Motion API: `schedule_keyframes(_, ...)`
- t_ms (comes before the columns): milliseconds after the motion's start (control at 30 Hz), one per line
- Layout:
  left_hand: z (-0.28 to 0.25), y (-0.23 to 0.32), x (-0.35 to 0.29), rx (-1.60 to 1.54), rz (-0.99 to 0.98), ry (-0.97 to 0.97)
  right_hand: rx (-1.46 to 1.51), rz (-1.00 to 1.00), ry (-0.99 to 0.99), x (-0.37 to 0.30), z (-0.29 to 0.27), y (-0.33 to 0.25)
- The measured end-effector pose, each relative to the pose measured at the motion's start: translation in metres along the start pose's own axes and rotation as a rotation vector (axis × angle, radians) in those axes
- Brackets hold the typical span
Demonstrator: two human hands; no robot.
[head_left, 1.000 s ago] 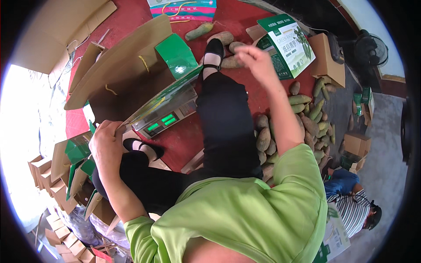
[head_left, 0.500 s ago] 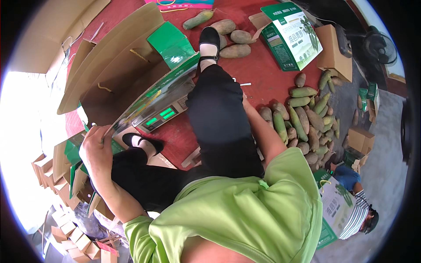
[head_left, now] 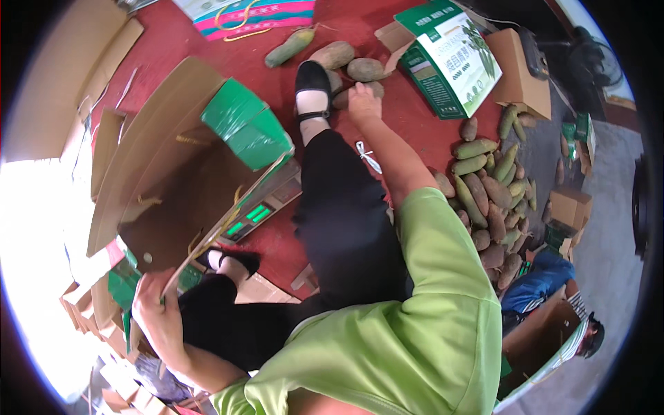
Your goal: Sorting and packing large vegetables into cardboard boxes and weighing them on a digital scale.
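Head view: the right hand [head_left: 364, 104] swings forward to a radish [head_left: 377, 88], shifting work there, its fingers' grip unclear. The left hand [head_left: 155, 303] pinches the near edge of the carton [head_left: 190, 183].

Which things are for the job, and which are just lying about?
Seems part of the job:
open carton, its edge held by the left hand
brown root vegetable at the right hand
lit scale by the carton

Seems just lying about:
dark fan
pink-and-blue package
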State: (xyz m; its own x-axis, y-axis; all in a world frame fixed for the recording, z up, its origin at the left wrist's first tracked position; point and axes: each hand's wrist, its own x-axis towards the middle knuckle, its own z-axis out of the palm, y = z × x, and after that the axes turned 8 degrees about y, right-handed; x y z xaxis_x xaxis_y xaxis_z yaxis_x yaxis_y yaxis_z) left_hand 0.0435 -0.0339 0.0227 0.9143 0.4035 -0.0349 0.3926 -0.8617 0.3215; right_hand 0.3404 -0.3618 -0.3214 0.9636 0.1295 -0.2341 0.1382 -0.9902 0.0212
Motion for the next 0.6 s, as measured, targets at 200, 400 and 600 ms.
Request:
schedule_keyframes(200, 0.002, -0.002, 0.001, -0.022, -0.055, -0.024, -0.100, -0.107, 0.233, -0.004, 0.026, 0.002)
schedule_keyframes(400, 0.001, -0.004, 0.006, -0.037, -0.085, -0.056, -0.230, -0.149, -0.154, -0.022, 0.000, 0.006)
schedule_keyframes(600, 0.002, -0.004, 0.006, -0.054, -0.073, -0.044, -0.242, -0.271, 0.295, -0.034, 0.036, 0.013)
